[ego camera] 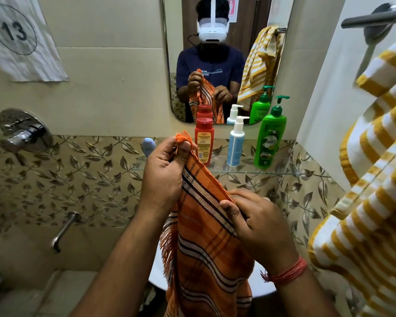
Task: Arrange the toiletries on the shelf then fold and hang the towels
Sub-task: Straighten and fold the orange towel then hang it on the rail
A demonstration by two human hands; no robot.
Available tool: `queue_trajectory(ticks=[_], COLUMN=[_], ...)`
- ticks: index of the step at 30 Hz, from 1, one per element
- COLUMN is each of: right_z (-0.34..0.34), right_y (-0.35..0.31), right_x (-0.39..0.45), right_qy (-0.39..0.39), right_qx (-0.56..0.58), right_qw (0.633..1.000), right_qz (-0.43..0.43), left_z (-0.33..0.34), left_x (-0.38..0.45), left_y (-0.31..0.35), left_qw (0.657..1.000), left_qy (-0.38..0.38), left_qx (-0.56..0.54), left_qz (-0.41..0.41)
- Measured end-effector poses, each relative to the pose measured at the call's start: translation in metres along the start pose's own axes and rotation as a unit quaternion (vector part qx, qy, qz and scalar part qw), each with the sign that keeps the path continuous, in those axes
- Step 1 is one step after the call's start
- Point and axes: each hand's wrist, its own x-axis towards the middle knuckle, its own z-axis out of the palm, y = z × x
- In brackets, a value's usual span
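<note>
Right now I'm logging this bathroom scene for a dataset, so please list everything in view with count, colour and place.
Orange towel: one, orange with black and white stripes, fringed, held over the basin.
Red bottle: one, red, left on the glass shelf.
Pump bottle: one, white and pale blue, middle of shelf.
Green bottle: one, green, right on shelf.
Striped towel: one, yellow and white, hanging from the rail at right.
Mirror: one, above the shelf.
Paper sign: one, white, numbered 13, upper left wall.
Mixer valve: one, chrome, left wall.
Spout: one, chrome, below the valve.
Hands: left hand pinches the towel's top corner; right hand grips its edge lower down.
</note>
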Motion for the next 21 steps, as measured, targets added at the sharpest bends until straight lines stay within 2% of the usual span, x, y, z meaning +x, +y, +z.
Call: queue_trajectory(ticks=[2,5,9,13,18,21], right_z=[0.004,0.014,0.034,0.050,0.055,0.042], right_y=[0.004,0.007,0.000,0.000,0.008,0.028], right_x=[0.000,-0.002,-0.008,-0.010,-0.008,-0.007], right_qy=[-0.049,-0.164,-0.261,-0.297,-0.379,-0.362], right_qx=[0.071,0.231,0.292,0.257,0.152,0.074], right_qw=[0.996,0.959,0.918,0.917,0.907,0.922], right_qz=[-0.003,0.026,0.059,0.063,0.105,0.117], left_z=[0.001,0.007,0.015,0.016,0.013,0.001], left_x=[-0.001,-0.004,-0.005,-0.005,-0.004,0.000], left_y=[0.001,0.007,0.012,0.015,0.013,0.010], left_qw=[1.000,0.999,0.995,0.995,0.996,0.997], left_qy=[-0.005,-0.037,-0.095,-0.096,-0.077,-0.029], left_qx=[-0.002,-0.022,-0.015,-0.027,-0.041,-0.068], left_qz=[0.001,0.001,0.026,0.026,0.027,0.011])
